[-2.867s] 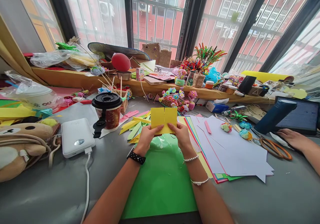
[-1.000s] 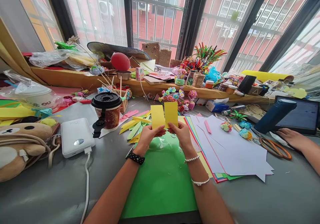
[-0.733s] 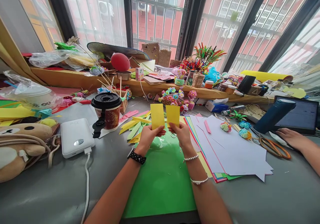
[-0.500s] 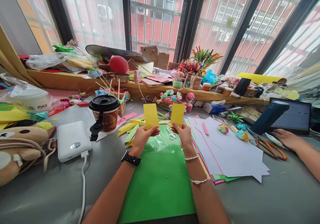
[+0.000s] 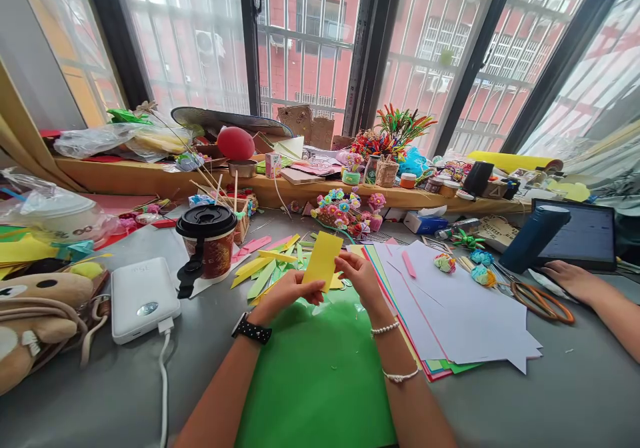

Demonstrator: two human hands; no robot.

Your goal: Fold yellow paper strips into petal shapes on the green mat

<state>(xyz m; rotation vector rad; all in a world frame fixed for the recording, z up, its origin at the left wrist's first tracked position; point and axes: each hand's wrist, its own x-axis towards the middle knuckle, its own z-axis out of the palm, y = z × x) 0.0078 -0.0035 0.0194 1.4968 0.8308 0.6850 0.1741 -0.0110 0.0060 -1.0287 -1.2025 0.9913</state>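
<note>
Upright above a green sheet [image 5: 320, 375], a yellow paper rectangle [image 5: 324, 256] is pinched by my left hand [image 5: 290, 295] at its lower edge, thumb in front. My right hand [image 5: 361, 276] has its thumb and fingertips closed at the paper's right edge. Whether the two yellow pieces seen before are now stacked, I cannot tell. A bit of yellow shows beneath my right fingers. Just behind my hands lie green and yellow paper strips [image 5: 265, 271]. The scissors are hidden.
To the left stand a lidded coffee cup [image 5: 215, 251] and a white power bank [image 5: 143, 298] with a cable. White sheets [image 5: 450, 308] lie on the right, near a dark blue bottle [image 5: 534, 238]. Another person's hand [image 5: 575, 281] rests by a laptop [image 5: 587, 231].
The two yellow rectangles were held apart, one in each hand. My hands have come together and lower, and one tilted yellow rectangle shows plainly between them.
</note>
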